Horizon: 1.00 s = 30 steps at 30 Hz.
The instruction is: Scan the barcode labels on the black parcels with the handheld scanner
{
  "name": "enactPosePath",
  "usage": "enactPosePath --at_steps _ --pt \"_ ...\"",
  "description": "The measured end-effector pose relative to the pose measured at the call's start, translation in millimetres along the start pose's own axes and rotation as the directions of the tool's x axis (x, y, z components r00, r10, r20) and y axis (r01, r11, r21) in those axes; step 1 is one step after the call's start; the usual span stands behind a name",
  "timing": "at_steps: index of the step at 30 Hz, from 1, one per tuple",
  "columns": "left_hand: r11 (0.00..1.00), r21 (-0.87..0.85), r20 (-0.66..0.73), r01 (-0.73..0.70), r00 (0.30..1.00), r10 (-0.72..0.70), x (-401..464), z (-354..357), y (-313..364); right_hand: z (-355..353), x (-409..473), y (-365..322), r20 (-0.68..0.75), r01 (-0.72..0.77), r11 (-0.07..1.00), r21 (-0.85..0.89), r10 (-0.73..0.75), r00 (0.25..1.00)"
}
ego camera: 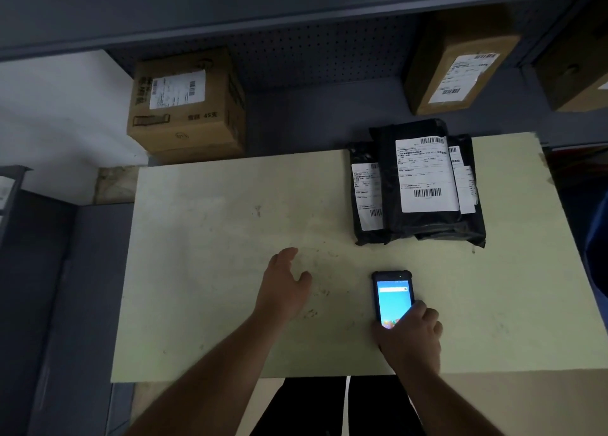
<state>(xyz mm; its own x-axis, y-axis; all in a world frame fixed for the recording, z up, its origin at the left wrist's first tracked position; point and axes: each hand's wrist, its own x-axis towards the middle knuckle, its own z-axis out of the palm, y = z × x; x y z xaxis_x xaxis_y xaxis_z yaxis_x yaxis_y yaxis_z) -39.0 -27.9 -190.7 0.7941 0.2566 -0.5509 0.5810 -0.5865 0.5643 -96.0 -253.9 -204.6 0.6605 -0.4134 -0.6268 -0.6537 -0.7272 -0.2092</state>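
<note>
Parcels [424, 185] on table [214, 221], behind scanner [392, 295].

Left hand [285, 282] flat, fingers spread loosely, palm down; right hand [411, 335] curled, thumb forward, both forearms extended

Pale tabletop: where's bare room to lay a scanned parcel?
Free: the pale green tabletop left of the stacked black plastic parcels, beyond the open left hand. Tighter: the near right, where the right hand holds the black handheld scanner.
</note>
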Motion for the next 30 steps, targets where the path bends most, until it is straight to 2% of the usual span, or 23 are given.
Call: enactPosePath --at_steps 4,7,13,22,30 --pt "1.000 -0.009 -0.010 0.009 1.000 -0.009 0.5 -4.1 1.9 -6.9 0.3 -3.0 0.011 -0.010 0.998 -0.061 0.011 1.000" --pt "1.000 -0.010 -0.011 0.010 1.000 -0.010 0.1 -6.2 4.1 -12.7 -0.7 -5.9 -0.040 0.016 0.995 -0.100 -0.020 0.999" --pt "1.000 -0.023 -0.017 -0.019 1.000 0.019 -4.2 -12.8 17.3 -32.3 -2.7 -24.1 -0.107 0.225 0.971 -0.082 -0.233 0.967" --pt "0.994 -0.041 -0.081 -0.105 0.991 0.102 -14.1 -37.5 55.0 -90.9 -17.4 -91.5 -0.207 0.527 0.850 0.027 -0.511 0.834" --pt "0.978 -0.050 -0.174 -0.204 0.966 0.192 -33.4 -68.9 98.0 -154.0 -34.3 -132.8 -0.340 0.661 0.737 0.139 -0.591 0.731"
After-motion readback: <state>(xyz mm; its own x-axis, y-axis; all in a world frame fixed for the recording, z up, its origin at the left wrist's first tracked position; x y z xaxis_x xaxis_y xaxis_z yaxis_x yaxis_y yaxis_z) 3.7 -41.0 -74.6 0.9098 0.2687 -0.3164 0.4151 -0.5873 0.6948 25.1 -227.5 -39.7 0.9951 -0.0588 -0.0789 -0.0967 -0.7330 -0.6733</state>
